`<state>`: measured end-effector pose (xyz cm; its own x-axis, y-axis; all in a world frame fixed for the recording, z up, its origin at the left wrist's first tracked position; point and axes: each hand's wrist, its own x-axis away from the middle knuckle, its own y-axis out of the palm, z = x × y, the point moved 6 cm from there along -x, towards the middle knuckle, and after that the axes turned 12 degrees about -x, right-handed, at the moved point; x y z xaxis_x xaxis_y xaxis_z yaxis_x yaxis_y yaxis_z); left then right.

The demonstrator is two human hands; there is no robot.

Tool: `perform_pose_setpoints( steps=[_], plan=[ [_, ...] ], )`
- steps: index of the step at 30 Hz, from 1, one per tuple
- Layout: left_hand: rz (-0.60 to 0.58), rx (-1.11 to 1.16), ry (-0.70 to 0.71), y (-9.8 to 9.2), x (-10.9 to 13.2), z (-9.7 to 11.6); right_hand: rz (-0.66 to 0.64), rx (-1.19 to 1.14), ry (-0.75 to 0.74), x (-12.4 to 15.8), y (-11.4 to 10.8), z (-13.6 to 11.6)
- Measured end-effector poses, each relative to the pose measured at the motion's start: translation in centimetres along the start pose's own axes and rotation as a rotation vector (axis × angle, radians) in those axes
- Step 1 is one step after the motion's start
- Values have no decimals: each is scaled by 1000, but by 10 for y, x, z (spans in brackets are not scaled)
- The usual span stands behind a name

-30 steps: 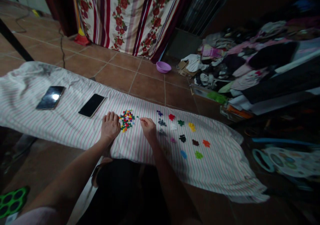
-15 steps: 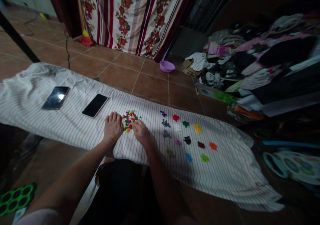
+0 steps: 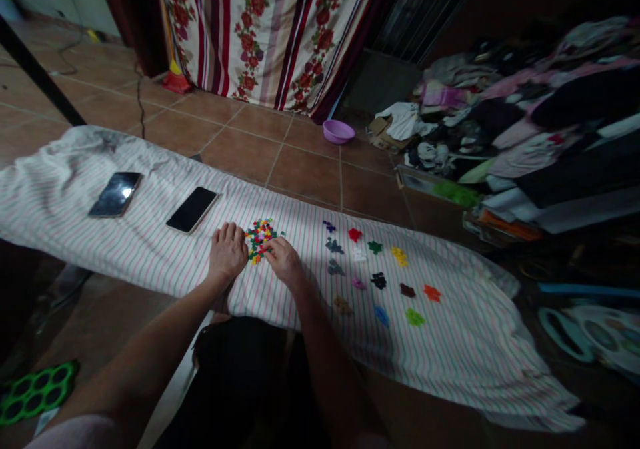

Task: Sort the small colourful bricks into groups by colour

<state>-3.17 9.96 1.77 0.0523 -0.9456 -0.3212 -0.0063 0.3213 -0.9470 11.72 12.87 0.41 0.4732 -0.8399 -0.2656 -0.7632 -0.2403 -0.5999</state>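
A mixed pile of small coloured pieces (image 3: 259, 234) lies on the striped cloth (image 3: 295, 296). My left hand (image 3: 229, 254) rests flat against the pile's left side, fingers stretched out. At the pile's lower right edge is my right hand (image 3: 286, 262), its thumb and fingertips drawn together on the pieces. Whatever is between those fingertips is too small to name. To the right, similar pieces sit in single-colour heaps, among them a red heap (image 3: 355, 235), a yellow heap (image 3: 399, 256), a black heap (image 3: 379, 280), an orange heap (image 3: 432, 293) and a lime green heap (image 3: 415, 317).
Two phones lie left of my hands: a dark phone (image 3: 193, 209) and a shiny one (image 3: 116, 194). Beyond the cloth, a purple basin (image 3: 339, 131) stands on the tiled floor. Clothes (image 3: 450, 96) are heaped at the right. A green holed tray (image 3: 40, 392) is at lower left.
The view has shifted slightly, so the heaps appear a little farther right. My right fingertips have shifted slightly at the pile's edge; my left hand stays beside it.
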Motion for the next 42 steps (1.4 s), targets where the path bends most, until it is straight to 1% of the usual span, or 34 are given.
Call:
perform_pose_setpoints(
  steps=[8, 13, 18, 23, 28, 36, 42],
  plan=[
    [7, -17, -4, -2, -1, 1, -3, 12, -59, 0, -3, -3],
    [13, -37, 8, -1, 0, 1, -45, 73, -47, -1, 2, -5],
    [43, -64, 16, 0, 1, 0, -30, 127, -19, -1, 6, 1],
    [56, -81, 20, 3, 1, 0, -44, 135, -35, 0, 7, -1],
    [70, -83, 22, 2, 1, 0, -61, 149, -46, 0, 7, -2],
    [77, -55, 21, 3, 1, 0, -16, 133, -25, -1, 5, 1],
    [67, -43, 18, 2, 1, 0, 71, 9, -17, 0, -1, 1]
  ],
)
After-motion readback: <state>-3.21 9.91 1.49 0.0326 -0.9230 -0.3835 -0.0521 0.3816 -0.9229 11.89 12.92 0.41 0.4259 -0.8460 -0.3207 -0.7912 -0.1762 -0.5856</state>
